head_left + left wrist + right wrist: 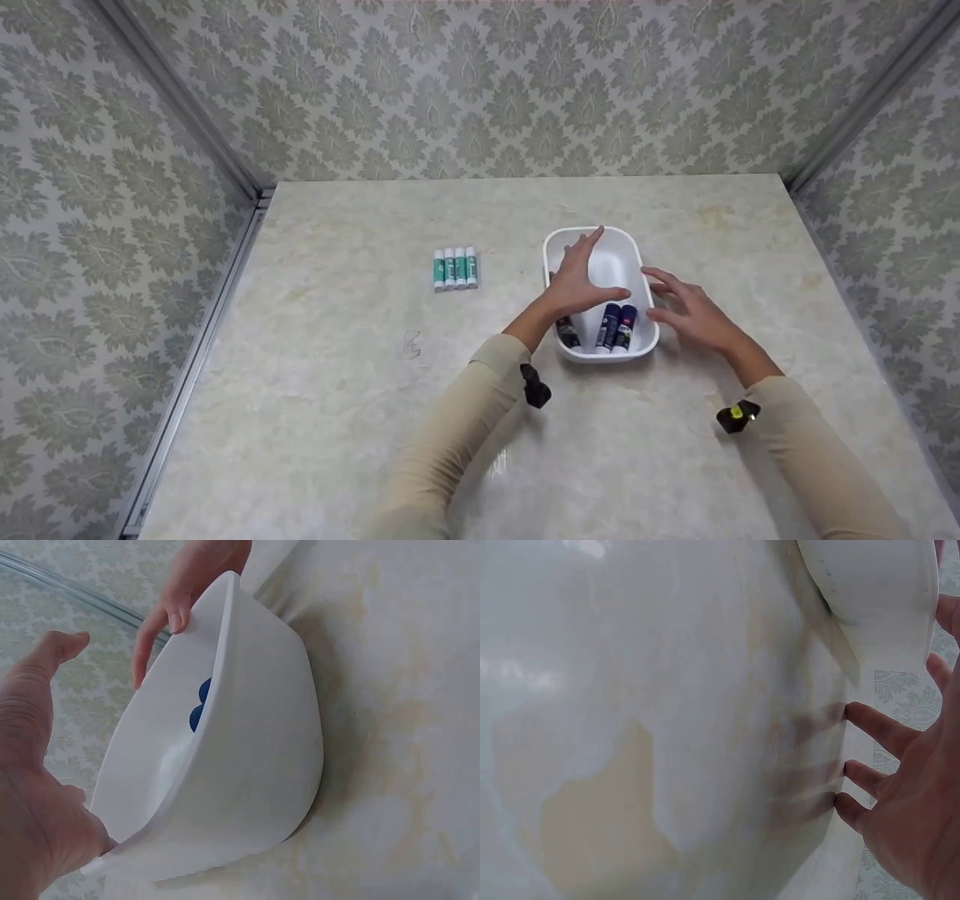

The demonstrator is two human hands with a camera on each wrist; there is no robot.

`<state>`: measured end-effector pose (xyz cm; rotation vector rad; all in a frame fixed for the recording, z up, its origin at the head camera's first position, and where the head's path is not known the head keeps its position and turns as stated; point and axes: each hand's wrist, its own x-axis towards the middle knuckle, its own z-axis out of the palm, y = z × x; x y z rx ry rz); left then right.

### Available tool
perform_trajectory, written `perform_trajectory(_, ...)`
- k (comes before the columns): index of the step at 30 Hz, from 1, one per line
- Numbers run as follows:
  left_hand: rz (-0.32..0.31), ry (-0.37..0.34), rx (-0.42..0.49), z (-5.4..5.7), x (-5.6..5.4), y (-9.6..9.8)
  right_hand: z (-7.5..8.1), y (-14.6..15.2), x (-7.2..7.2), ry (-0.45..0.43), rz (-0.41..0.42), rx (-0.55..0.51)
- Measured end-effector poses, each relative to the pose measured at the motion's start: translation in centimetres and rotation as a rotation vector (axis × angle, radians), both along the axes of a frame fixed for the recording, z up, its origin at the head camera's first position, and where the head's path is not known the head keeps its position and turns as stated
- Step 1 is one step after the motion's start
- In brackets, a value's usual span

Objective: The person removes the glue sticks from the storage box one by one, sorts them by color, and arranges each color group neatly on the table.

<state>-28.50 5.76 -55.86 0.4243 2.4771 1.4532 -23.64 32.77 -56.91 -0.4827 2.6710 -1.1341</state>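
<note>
A white plastic bin (616,259) with rounded corners stands on the table. Inside, two dark blue glue sticks (609,326) with white ends lie side by side, and dark tubes (568,332) line the left wall, partly hidden by the arm. Over the bin's left side reaches my left hand (574,283), thumb and fingers spread apart; in the left wrist view its palm edge is right at the rim. My right hand (697,315) is at the bin's right side with fingers spread, thumb and fingertips at the rim. Neither hand grips a stick.
A flat row of several green and white glue sticks (454,270) lies on the table left of the bin. A small clear piece of plastic (412,345) lies nearer the front. Patterned walls (510,90) border the marbled table (330,315) at the back and sides.
</note>
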Motion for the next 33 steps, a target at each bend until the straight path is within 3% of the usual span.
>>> perform_trajectory(6, 0.014, -0.033, 0.019, 0.6, 0.3, -0.2, 0.1, -0.3, -0.1, -0.015, -0.007, 0.016)
perform_trajectory(14, 0.009, -0.001, -0.011, -0.2, -0.3, -0.1, 0.3, -0.4, 0.0, -0.041, -0.024, 0.029)
perform_trajectory(19, 0.017, 0.021, 0.038, 0.7, 0.2, -0.7, 0.3, -0.3, -0.1, -0.025, -0.011, 0.020)
perform_trajectory(26, -0.012, 0.011, 0.027, 0.3, -0.1, -0.7, 0.2, -0.2, -0.1, -0.037, -0.014, 0.037)
perform_trajectory(27, -0.023, -0.010, 0.039, 1.1, 0.3, -0.9, 0.2, -0.2, -0.1, -0.046, -0.019, 0.043)
perform_trajectory(31, -0.039, -0.031, 0.008, 0.4, -0.6, -0.4, 0.2, -0.2, 0.0, -0.077, -0.043, 0.073)
perform_trajectory(33, -0.042, -0.025, -0.020, -0.7, -1.6, 0.1, 0.2, -0.1, 0.1, -0.089, -0.050, 0.084)
